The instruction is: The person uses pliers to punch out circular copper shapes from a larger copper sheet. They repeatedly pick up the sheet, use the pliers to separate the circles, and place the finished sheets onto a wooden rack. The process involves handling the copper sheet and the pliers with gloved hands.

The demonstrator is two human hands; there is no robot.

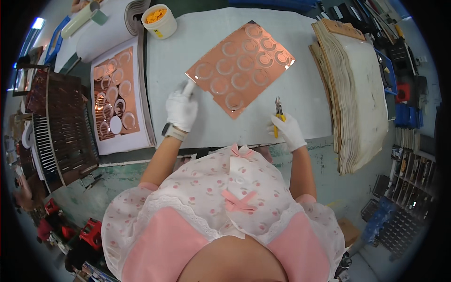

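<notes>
Your L hand (182,110), in a white glove, is at the left corner of the shiny copper sheet (240,63); can't tell if it pinches it. Your R hand (290,132), gloved too, is closed round the yellow pliers (279,116), w/ the tip pointing away from you. The sheet has lots of rings & is at a slant over the white worktop (216,134), btwn the 2nd copper sheet (118,94) on your L & the thick pile (359,94) on your R. A white tub (162,32) w/ orange bits (155,16) is near the far edge.
</notes>
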